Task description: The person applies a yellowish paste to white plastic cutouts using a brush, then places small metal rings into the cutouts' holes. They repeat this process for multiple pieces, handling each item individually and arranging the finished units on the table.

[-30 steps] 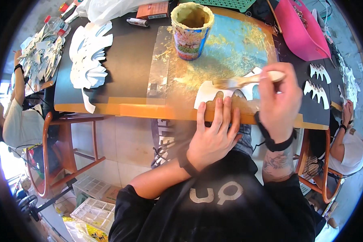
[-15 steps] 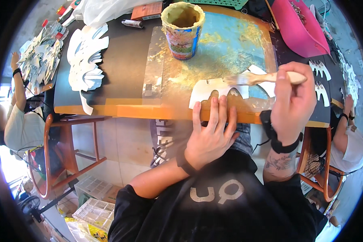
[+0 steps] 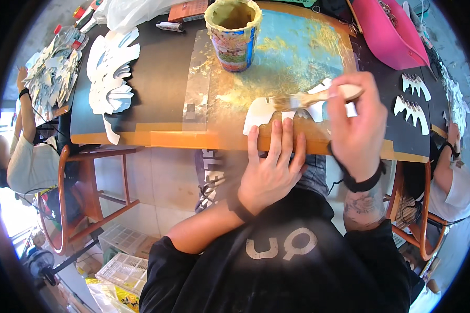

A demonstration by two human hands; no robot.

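Observation:
My right hand grips a wooden-handled paintbrush, its bristles on the upper edge of a white curved cutout. Fingers spread, my left hand lies with its fingertips on a brownish scalloped piece that covers the lower part of that cutout at the table's front edge. Another white piece shows partly behind the brush and right hand. Beyond them, a can with a thickly crusted yellowish rim stands on a blue board smeared with yellow.
A pile of white cutouts lies at the left, a marker behind it. At the right are two toothed white pieces and a pink bin. People sit at both sides, near wooden chairs.
The brush and my right hand have moved left along the cutout's upper edge. My left hand stays pressed in nearly the same place. More of the toothed pieces at the right now shows.

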